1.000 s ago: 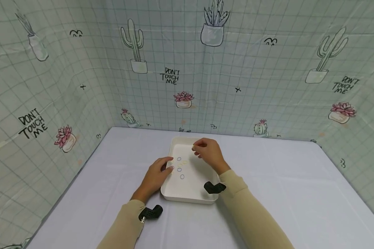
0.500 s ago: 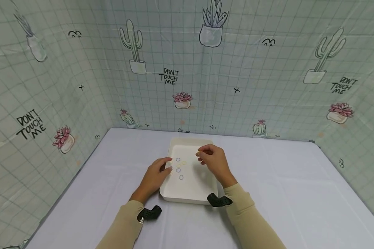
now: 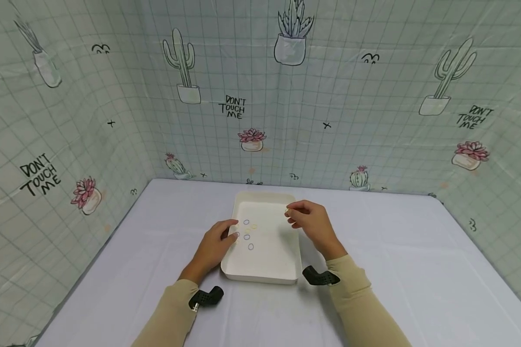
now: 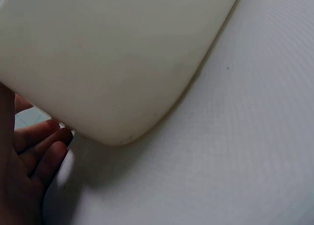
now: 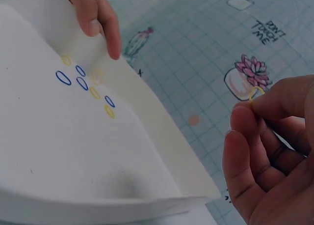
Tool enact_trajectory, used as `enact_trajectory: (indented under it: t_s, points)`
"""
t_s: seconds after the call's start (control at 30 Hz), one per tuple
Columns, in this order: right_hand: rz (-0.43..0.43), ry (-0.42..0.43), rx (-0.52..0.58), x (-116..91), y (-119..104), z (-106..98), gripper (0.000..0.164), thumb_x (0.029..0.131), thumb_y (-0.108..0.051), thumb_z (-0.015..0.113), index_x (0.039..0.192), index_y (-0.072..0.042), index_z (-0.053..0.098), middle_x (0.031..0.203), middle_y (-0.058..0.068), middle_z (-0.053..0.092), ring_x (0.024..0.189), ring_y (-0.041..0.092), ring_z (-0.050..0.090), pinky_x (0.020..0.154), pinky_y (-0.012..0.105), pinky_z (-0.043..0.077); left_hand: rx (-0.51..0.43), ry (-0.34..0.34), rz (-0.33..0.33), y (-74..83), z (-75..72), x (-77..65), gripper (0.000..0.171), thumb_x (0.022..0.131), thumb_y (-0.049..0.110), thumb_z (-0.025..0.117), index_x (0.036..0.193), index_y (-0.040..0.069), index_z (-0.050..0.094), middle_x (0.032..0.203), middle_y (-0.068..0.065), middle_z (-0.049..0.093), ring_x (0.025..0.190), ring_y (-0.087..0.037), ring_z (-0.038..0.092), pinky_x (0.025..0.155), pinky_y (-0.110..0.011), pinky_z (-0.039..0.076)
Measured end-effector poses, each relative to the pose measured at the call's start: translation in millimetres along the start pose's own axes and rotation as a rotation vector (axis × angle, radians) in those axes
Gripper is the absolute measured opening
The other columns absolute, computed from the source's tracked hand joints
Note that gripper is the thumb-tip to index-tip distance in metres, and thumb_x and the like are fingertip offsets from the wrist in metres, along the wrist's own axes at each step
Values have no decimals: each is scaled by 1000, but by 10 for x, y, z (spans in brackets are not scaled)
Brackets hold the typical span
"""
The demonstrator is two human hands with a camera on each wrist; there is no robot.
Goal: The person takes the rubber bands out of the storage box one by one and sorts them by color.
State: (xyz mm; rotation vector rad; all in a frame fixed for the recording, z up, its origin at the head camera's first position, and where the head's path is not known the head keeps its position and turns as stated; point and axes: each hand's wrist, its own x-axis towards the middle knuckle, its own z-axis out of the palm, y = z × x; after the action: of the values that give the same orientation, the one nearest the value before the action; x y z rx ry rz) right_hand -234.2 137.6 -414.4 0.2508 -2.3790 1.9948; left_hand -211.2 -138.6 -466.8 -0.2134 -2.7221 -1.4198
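Observation:
The white tray [image 3: 265, 262] lies on the table. My left hand [image 3: 210, 246] grips its left wall, with thumb and index finger over the rim. In the left wrist view, other fingers [image 4: 49, 158] curl against the outside of the wall. Above the tray's right edge, my right hand [image 3: 316, 224] pinches a small yellow rubber band [image 5: 255, 89] between thumb and index finger. Its loop sticks up past the fingertips in the right wrist view. Several blue rubber bands [image 5: 57, 73] and yellow rubber bands [image 5: 105, 108] are scattered inside the tray near the left hand.
A white cloth covers the table [image 3: 399, 270]. Behind and at both sides hangs a pale gridded curtain [image 3: 304, 144] printed with potted plants. Each wrist wears a black camera mount [image 3: 320, 276].
My right hand has moved rightward from over the tray's far part to its right edge, still pinching the yellow rubber band. The left hand stays on the tray's left wall.

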Motion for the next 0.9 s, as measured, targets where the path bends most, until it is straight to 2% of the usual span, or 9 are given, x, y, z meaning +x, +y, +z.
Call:
enact_trajectory:
  t_s: [0.27, 0.47, 0.7, 0.9]
  points:
    - [39, 23, -2, -21, 110, -253, 33, 97, -18, 67, 118, 7, 66, 105, 17, 69, 93, 29, 66, 78, 33, 57, 5, 17, 28, -29, -8, 26, 41, 98, 22, 64, 139, 14, 60, 132, -8, 59, 106, -25, 53, 95, -46, 44]
    - [100, 42, -13, -8, 194, -362, 34, 97, -18, 67, 120, 7, 65, 108, 16, 69, 97, 32, 64, 80, 32, 56, 9, 22, 33, -25, -15, 40, 41, 99, 22, 63, 139, 14, 60, 134, -9, 58, 108, -25, 54, 97, -48, 44]
    - [195, 44, -80, -70, 328, -445, 32, 97, -14, 66, 121, 7, 65, 107, 14, 69, 92, 26, 65, 78, 31, 56, -5, -6, 6, -35, 23, 9, 41, 99, 21, 63, 139, 15, 60, 138, -9, 56, 114, -25, 54, 101, -49, 43]
    - [225, 51, -151, -57, 435, -554, 32, 96, -15, 67, 122, 5, 66, 102, 11, 71, 86, 21, 65, 76, 30, 55, -10, -4, 9, -37, -2, -2, 42, 99, 22, 63, 140, 15, 59, 139, -10, 55, 117, -26, 54, 102, -49, 42]
